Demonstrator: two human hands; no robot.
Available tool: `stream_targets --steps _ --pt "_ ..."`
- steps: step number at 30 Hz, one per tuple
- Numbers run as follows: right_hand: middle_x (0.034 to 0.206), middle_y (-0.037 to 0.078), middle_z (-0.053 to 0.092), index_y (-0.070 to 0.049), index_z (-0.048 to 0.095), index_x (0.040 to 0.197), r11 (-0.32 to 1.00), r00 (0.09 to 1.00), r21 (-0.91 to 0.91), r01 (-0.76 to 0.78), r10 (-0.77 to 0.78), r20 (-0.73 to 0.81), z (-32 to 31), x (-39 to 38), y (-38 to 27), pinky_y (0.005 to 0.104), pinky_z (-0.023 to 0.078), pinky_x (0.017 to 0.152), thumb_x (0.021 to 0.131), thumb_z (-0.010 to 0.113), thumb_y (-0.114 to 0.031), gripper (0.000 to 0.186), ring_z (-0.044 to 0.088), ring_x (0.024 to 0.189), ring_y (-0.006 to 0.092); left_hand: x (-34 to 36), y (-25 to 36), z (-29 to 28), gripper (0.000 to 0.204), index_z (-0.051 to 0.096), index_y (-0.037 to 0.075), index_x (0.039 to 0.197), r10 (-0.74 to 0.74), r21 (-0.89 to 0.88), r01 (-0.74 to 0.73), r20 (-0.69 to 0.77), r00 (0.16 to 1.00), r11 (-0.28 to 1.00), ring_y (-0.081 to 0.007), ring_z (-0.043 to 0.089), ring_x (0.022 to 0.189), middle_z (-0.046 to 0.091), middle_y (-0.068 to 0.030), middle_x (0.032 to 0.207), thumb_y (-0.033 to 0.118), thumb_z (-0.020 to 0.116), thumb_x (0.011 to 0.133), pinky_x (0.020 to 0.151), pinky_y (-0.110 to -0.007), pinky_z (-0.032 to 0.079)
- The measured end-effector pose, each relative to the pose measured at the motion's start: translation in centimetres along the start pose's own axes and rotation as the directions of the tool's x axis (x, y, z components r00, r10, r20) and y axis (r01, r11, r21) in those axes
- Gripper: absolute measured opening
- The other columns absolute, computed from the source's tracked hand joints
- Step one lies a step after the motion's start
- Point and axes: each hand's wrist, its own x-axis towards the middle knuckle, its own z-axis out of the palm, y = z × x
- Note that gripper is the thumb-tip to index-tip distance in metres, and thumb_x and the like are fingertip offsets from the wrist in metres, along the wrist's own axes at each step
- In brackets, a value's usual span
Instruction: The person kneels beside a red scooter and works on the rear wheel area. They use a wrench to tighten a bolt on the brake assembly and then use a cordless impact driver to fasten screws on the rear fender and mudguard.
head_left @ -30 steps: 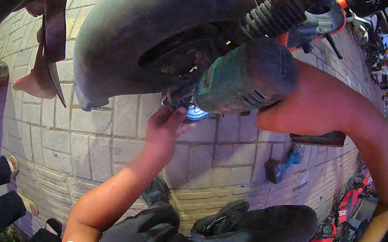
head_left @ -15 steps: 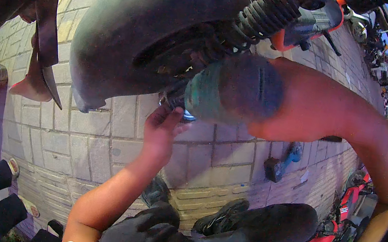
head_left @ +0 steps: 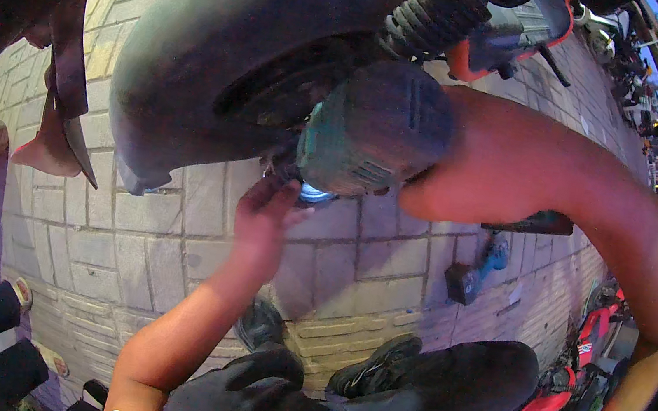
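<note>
My right hand [head_left: 434,198] grips a teal and black cordless power tool [head_left: 372,128] beside the wheel of a two-wheeler. The tool's nose points toward the wheel's hub area; its tip is hidden behind the housing. A dark flat block [head_left: 538,225], seemingly its battery, shows under my right wrist. My left hand [head_left: 267,206] is under the tool's nose, its thumb and fingers pinched together at a small dark part by the wheel; what they hold is hard to make out. A bluish-white lit spot [head_left: 315,194] shines just right of these fingers. The grey fender [head_left: 171,77] curves over the wheel.
A black and blue tool [head_left: 470,281] lies on the brick paving [head_left: 161,221] right of my left hand. A ribbed black bellows [head_left: 432,20] and orange-trimmed bodywork rise above the power tool. A red vehicle [head_left: 595,332] stands at the right; a person's legs [head_left: 14,359] are at the lower left.
The power tool and my right hand have shifted slightly left in view, and the tool's housing has tilted. My left hand keeps its pinch near the tool's nose.
</note>
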Motion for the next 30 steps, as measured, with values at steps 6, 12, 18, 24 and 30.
stream_targets --steps 6,12,18,24,30 --pt "0.089 0.016 0.063 -0.005 0.059 0.101 0.988 0.988 0.057 0.142 -0.138 -0.069 -0.2 -1.0 1.1 0.0360 0.048 0.074 0.069 0.063 -0.017 0.034 0.060 0.079 0.0297 -0.4 0.8 -0.1 0.026 0.053 0.001 0.106 0.007 0.073 -0.001 -0.080 0.997 0.997 -0.0210 0.060 0.086 0.060 -0.0083 0.099 0.018 0.059 0.086 0.077 -0.037 0.050" --pt "0.090 0.016 0.062 -0.004 0.056 0.101 0.877 0.897 0.320 0.358 -0.227 -0.379 1.6 -4.3 7.3 0.0373 0.048 0.074 0.068 0.059 -0.014 0.035 0.059 0.083 0.0284 -0.5 1.9 -0.8 0.032 0.052 0.001 0.096 -0.133 0.239 0.161 -0.130 0.983 0.957 -0.0219 0.063 0.071 0.061 -0.0103 0.086 0.029 0.062 0.084 0.072 -0.039 0.052" --pt "0.080 0.002 0.059 -0.005 0.057 0.100 0.784 0.906 0.588 0.199 0.081 -0.415 5.6 -4.8 11.0 0.0313 0.047 0.066 0.067 0.062 -0.005 0.034 0.056 0.074 0.0138 -1.3 0.2 2.2 0.039 0.053 0.001 0.099 -0.441 0.339 0.402 0.041 0.897 0.851 -0.0247 0.063 0.069 0.062 -0.0134 0.087 0.037 0.059 0.086 0.068 -0.038 0.054" --pt "0.071 0.000 0.056 -0.005 0.058 0.090 0.529 0.906 0.848 -0.010 0.364 -0.217 10.5 -4.1 14.2 0.0275 0.043 0.049 0.071 0.065 -0.006 0.020 0.052 0.055 0.0096 -0.4 -1.1 3.3 0.036 0.052 0.005 0.109 -0.436 0.075 0.435 0.000 0.900 0.897 -0.0256 0.063 0.074 0.062 -0.0122 0.101 0.035 0.058 0.088 0.066 -0.039 0.053" --pt "0.067 0.001 0.055 -0.005 0.059 0.082 0.378 0.922 0.915 0.139 0.287 -0.258 13.8 -2.9 15.7 0.0282 0.042 0.047 0.073 0.063 -0.005 0.011 0.052 0.053 0.0106 -0.6 -1.0 3.6 0.042 0.049 0.004 0.113 -0.316 0.058 0.316 -0.009 0.949 0.947 -0.0241 0.063 0.072 0.058 -0.0127 0.098 0.033 0.060 0.086 0.062 -0.036 0.054"
